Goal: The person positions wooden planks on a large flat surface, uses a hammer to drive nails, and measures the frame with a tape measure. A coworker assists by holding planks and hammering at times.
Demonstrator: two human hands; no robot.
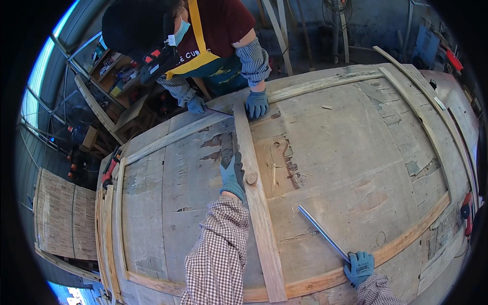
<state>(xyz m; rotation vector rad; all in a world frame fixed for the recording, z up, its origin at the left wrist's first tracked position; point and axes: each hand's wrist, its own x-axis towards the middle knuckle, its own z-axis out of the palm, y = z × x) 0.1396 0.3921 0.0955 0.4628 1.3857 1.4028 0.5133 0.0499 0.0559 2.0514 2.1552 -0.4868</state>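
Note:
My left hand (232,175), in a blue and grey work glove, reaches beside the left edge of a long wooden crosspiece (256,213). Its fingers point away from me and look apart, with the thumb side close against the wood; what lies under them is hidden. A knot shows on the crosspiece beside my wrist. In my right hand (360,267), also gloved, is one end of a shiny metal rod (323,233), slanting to the far left over the panel. That hand is closed at the near wooden rail (315,282).
Across the large worn plywood panel (335,178), a co-worker holds a thin dark rod (219,111) toward the crosspiece's far end, their other gloved hand (257,104) beside it. Red-handled tools (111,168) lie at the left edge. Wood strips (417,112) lie along the right.

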